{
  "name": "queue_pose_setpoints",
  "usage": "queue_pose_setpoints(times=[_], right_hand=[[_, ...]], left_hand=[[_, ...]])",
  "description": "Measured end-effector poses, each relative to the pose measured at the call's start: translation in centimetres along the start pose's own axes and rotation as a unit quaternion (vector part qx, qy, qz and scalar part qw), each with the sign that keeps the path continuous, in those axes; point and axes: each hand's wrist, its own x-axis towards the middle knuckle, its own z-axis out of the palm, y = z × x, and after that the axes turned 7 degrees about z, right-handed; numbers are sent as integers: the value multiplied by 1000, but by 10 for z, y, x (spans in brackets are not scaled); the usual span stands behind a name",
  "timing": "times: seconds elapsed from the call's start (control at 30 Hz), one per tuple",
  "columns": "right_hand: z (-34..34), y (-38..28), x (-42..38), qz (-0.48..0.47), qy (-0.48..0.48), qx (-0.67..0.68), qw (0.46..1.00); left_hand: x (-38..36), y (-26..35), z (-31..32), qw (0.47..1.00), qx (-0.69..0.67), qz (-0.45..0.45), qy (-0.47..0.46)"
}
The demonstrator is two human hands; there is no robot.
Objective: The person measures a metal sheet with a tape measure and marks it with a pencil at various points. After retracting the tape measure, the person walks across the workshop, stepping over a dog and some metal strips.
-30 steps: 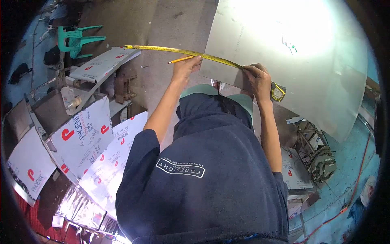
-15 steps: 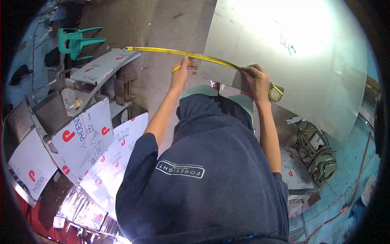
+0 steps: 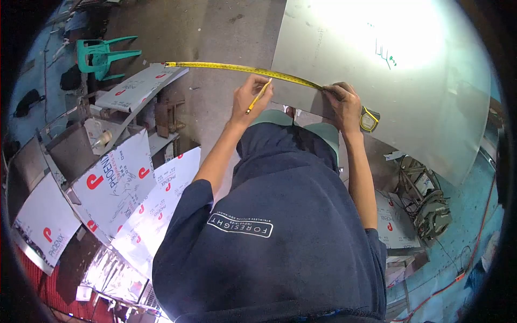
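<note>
A yellow pencil (image 3: 260, 95) is pinched in my left hand (image 3: 249, 101), its tip pointing up near the middle of the tape blade. My right hand (image 3: 346, 105) grips the tape measure (image 3: 369, 119), whose black and yellow case hangs at the outer side of the palm. From the right fingertips the yellow blade (image 3: 231, 67) stretches left in a slight arc, its end at the film-covered panel (image 3: 139, 87). Beneath the right hand lies a large grey metal sheet (image 3: 299, 51) with sketched marks on it.
A green plastic chair (image 3: 96, 58) lies tipped at the upper left. Several film-covered panels (image 3: 116, 180) lean at the left. Beside my right arm sits a dark machine (image 3: 432, 216) with cables, and an orange cord (image 3: 479, 239) crosses the blue floor.
My left hand has moved right and turned, bringing the pencil upright beside the blade. The right hand still grips the tape; the view has shifted slightly.
</note>
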Motion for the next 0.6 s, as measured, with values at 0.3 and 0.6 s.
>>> queue_pose_setpoints(times=[0.3,0.6], right_hand=[[5,4,-6,-31,36,-19,999],[7,7,-10,-56,44,-41,997]], left_hand=[[8,0,1,998,57,29,-22],[10,-3,3,996,66,53,-22]])
